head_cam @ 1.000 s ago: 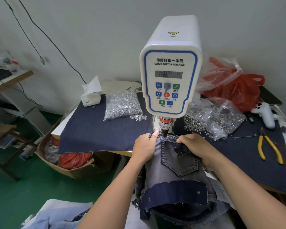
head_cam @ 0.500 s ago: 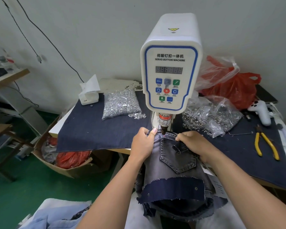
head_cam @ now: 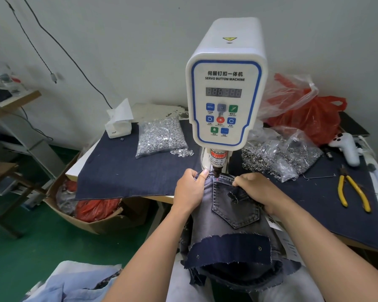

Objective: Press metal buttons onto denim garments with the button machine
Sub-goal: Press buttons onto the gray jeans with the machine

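Note:
A white servo button machine (head_cam: 226,83) stands at the table's front edge, its dark punch (head_cam: 217,170) pointing down at the top edge of grey denim shorts (head_cam: 231,216). The shorts hang toward me, back pocket up, with a dark blue denim patch (head_cam: 227,249) lower down. My left hand (head_cam: 190,190) pinches the shorts' top edge just left of the punch, thumb on top. My right hand (head_cam: 255,188) grips the same edge to the right of the punch, fingers curled over the cloth. A small red light dot shows on the fabric under the punch.
A bag of silver button parts (head_cam: 160,136) lies left of the machine, another bag of metal parts (head_cam: 279,155) right of it. Yellow-handled pliers (head_cam: 354,190), a white controller (head_cam: 347,149), red plastic bags (head_cam: 310,114) and a tissue box (head_cam: 118,125) sit on the denim-covered table (head_cam: 122,171). A cardboard box (head_cam: 96,214) stands on the floor.
Both hands keep their hold on the shorts' top edge beneath the punch. The view has shifted slightly; the garment has barely moved.

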